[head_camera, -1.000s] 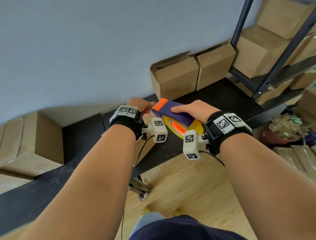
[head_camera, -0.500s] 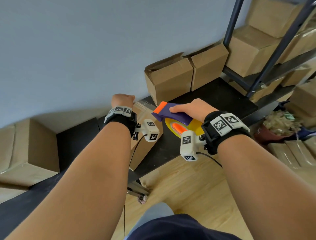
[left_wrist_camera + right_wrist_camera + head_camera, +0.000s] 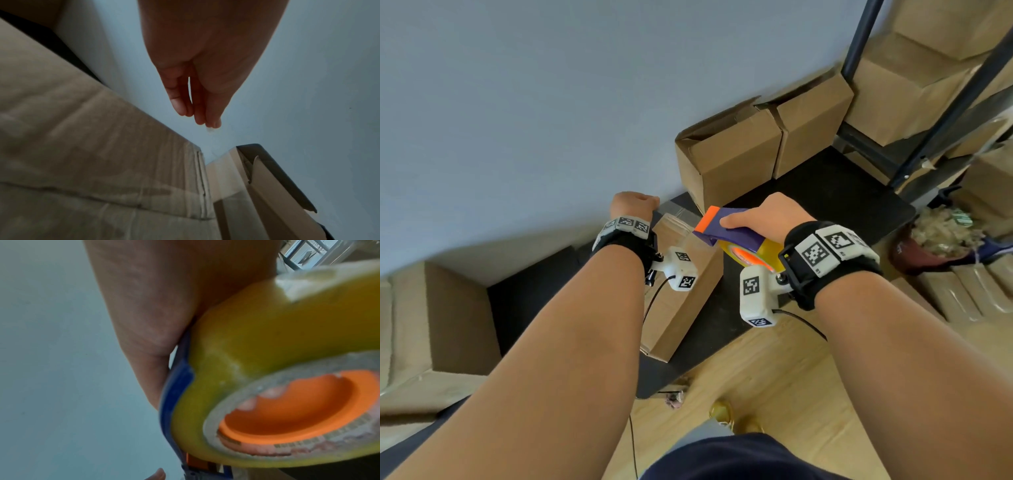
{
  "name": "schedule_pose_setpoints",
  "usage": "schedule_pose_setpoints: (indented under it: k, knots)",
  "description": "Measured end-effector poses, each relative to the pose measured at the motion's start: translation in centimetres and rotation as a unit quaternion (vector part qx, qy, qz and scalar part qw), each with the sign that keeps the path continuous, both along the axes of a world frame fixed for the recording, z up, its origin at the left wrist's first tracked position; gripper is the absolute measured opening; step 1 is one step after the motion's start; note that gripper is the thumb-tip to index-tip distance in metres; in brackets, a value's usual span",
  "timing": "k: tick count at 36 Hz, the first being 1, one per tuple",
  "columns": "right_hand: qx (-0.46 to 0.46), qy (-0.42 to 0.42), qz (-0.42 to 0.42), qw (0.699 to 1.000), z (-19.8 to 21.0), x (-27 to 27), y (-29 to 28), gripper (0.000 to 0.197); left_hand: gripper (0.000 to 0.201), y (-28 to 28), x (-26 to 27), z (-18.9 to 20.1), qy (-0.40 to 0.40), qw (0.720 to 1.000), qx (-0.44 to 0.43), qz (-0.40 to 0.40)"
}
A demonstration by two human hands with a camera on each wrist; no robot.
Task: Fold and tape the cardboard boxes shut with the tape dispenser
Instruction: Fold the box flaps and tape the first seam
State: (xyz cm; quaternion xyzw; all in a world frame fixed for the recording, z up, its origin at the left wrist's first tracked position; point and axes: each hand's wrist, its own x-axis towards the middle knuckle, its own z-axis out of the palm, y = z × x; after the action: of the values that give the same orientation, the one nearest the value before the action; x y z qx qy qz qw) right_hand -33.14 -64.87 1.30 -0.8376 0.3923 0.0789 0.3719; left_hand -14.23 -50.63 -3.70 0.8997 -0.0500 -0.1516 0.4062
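Note:
A closed cardboard box lies on the black table under both wrists. My right hand grips the tape dispenser, which has a purple body, an orange tip and a yellow tape roll. Its tip hovers over the box's far end. A clear strip of tape runs from that tip toward my left hand. The left hand is raised past the box's far end, its thumb and fingertips pinched together on the tape's end.
Two open-topped boxes stand against the grey wall behind the hands. A dark metal rack stacked with boxes is at the right. Another closed box sits at the left. A pot of straw and a wooden floor lie below.
My left hand has moved from the dispenser's orange tip to the left and away, drawing the tape out. The right hand with the dispenser has stayed nearly in place.

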Motion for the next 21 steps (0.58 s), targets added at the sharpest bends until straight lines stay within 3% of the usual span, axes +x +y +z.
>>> schedule_pose_setpoints:
  k: [7,16,21]
  knots:
    - [0.019,0.023,-0.033,0.999,-0.5,0.4,-0.2,0.052,0.017,-0.5,0.5,-1.8,0.012,0.999,0.041,-0.031]
    - [0.033,0.039,-0.056,0.997,-0.3,0.6,-0.1,0.058,0.033,-0.5,0.5,-2.7,0.048,0.993,0.096,-0.049]
    - [0.043,0.036,-0.065,0.996,-0.4,0.5,-0.1,0.065,0.034,-0.6,-0.5,-3.1,0.017,0.988,0.132,-0.081]
